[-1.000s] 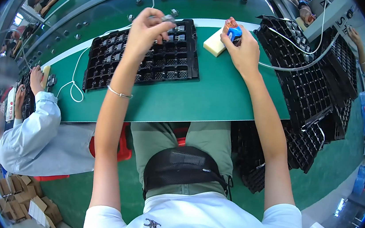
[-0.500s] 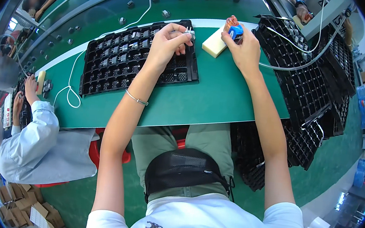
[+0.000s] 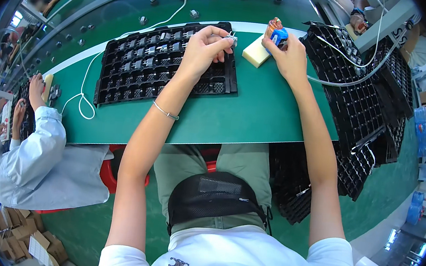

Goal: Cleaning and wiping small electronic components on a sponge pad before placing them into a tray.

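My left hand (image 3: 205, 51) pinches a small silvery part with thin prongs (image 3: 232, 40) between thumb and fingertips, above the right end of a black compartment tray (image 3: 168, 93). Several similar grey parts sit in the tray's pockets. In my right hand (image 3: 290, 60) is a small blue object with a coppery orange top (image 3: 278, 35); its exact kind I cannot make out. A cream-coloured block (image 3: 255, 54) lies on the green tabletop just left of that hand, partly behind its fingers.
Stacked black trays (image 3: 349, 95) lean at the right, crossed by a clear hose (image 3: 353, 84). A white cord (image 3: 82, 101) loops left of my tray. Small parts are spread along the green surface (image 3: 127, 7) beyond. A co-worker in a light shirt (image 3: 33, 161) sits at the left.
The whole view has shifted slightly. Both my hands keep their grips and nearly the same places over the table. The left co-worker's hands have moved a little.
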A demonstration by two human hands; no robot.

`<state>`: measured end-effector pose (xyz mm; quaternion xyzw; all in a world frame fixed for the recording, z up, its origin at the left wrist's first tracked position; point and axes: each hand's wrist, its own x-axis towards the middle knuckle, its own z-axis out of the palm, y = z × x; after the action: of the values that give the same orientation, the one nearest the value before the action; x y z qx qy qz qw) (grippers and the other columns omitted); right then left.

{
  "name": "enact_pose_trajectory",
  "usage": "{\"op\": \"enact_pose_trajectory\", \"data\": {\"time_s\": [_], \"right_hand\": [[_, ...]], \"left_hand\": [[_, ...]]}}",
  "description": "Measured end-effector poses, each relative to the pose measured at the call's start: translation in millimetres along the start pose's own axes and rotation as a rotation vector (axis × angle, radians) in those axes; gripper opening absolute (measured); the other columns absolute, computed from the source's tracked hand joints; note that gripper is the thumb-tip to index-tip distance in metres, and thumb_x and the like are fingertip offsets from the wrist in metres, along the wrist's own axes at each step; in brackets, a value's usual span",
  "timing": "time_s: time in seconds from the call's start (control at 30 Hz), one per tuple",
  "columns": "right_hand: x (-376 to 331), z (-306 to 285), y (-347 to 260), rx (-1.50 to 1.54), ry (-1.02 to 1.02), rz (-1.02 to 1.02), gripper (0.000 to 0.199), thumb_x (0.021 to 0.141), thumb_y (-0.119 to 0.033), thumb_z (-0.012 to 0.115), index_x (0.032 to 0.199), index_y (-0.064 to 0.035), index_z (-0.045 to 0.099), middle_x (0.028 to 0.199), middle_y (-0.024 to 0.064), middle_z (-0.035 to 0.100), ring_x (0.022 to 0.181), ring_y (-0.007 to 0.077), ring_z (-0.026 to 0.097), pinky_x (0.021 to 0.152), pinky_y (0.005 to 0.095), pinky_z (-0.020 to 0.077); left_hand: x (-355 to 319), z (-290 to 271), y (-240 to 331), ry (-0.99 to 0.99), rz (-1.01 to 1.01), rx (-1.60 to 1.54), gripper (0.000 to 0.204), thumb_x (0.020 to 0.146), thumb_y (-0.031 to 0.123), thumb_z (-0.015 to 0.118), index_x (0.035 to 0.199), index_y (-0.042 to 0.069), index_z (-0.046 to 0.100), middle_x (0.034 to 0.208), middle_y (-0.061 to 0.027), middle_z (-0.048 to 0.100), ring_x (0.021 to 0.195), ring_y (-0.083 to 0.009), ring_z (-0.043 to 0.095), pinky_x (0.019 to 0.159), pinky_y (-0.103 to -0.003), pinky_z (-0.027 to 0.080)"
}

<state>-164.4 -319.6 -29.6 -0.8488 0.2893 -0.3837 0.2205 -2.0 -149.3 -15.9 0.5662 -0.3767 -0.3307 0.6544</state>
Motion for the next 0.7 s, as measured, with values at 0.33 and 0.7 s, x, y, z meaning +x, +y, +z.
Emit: {"op": "enact_pose_trajectory", "data": {"time_s": [0.33, 0.7], "right_hand": [[-2.9, -1.5, -4.7, -0.037, -0.077, 0.1, 0.051, 0.077, -0.046, 0.073, 0.095, 0.001, 0.066, 0.085, 0.0166, 0.065, 0.078, 0.0324, 0.065, 0.071, 0.0414, 0.0506], [-2.0, 2.2, -0.7, -0.077, 0.047, 0.04, 0.047, 0.076, -0.042, 0.076, 0.087, 0.0022, 0.065, 0.069, 0.0096, 0.061, 0.059, 0.0167, 0.055, 0.057, 0.0309, 0.0447]], "left_hand": [[-1.4, -0.3, -4.9, 0.029, 0.018, 0.001, 0.029, 0.084, 0.02, 0.07, 0.102, -0.002, 0.062, 0.077, -0.0061, 0.067, 0.057, -0.0056, 0.054, 0.05, -0.018, 0.039], [-0.2, 0.0, -3.8, 0.022, 0.018, -0.008, 0.029, 0.085, 0.019, 0.07, 0.102, -0.001, 0.062, 0.077, -0.0059, 0.068, 0.057, -0.0059, 0.054, 0.05, -0.019, 0.039]]}}
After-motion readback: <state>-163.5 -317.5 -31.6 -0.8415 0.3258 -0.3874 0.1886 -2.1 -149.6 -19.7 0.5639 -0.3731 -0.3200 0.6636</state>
